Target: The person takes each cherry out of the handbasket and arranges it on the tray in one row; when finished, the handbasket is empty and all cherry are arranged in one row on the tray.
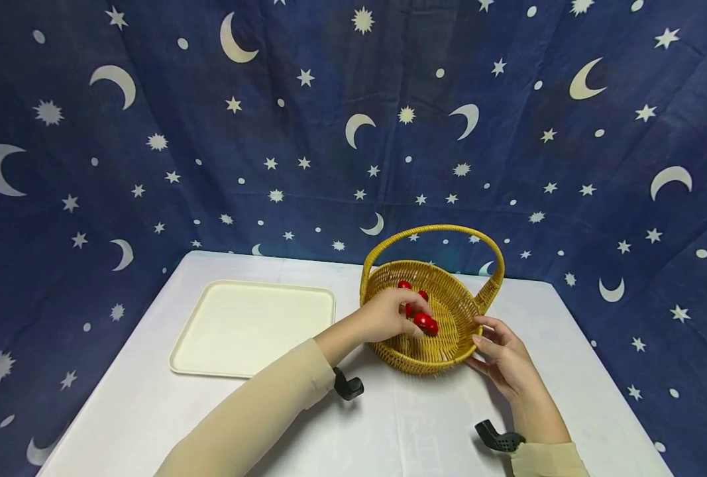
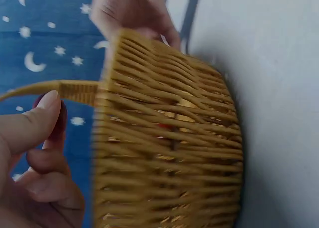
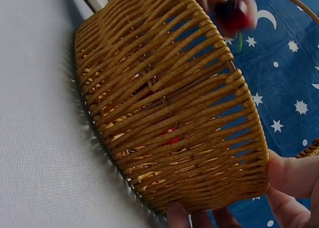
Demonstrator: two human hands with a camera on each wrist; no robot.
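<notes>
My left hand [image 1: 385, 315] pinches a small glossy red fruit [image 1: 425, 322] between thumb and fingers, over the inside of a woven basket [image 1: 409, 362]. In the right wrist view that red fruit [image 3: 233, 16] shows a bit of green hanging below it. Inside the basket lie other red fruits [image 1: 404, 285], partly hidden by the left hand, and red [image 3: 172, 135] shows through the weave. On the basket's right side, my right hand [image 1: 508, 361] holds the rim, thumb at the top edge and fingers against the outer wall.
A cream rectangular tray [image 1: 252, 328] lies left of the basket on the white-covered table [image 1: 413, 430]. The basket's tall arched handle [image 1: 433, 228] rises above its bowl. Behind the table hangs a dark blue cloth [image 1: 323, 126] with moons and stars.
</notes>
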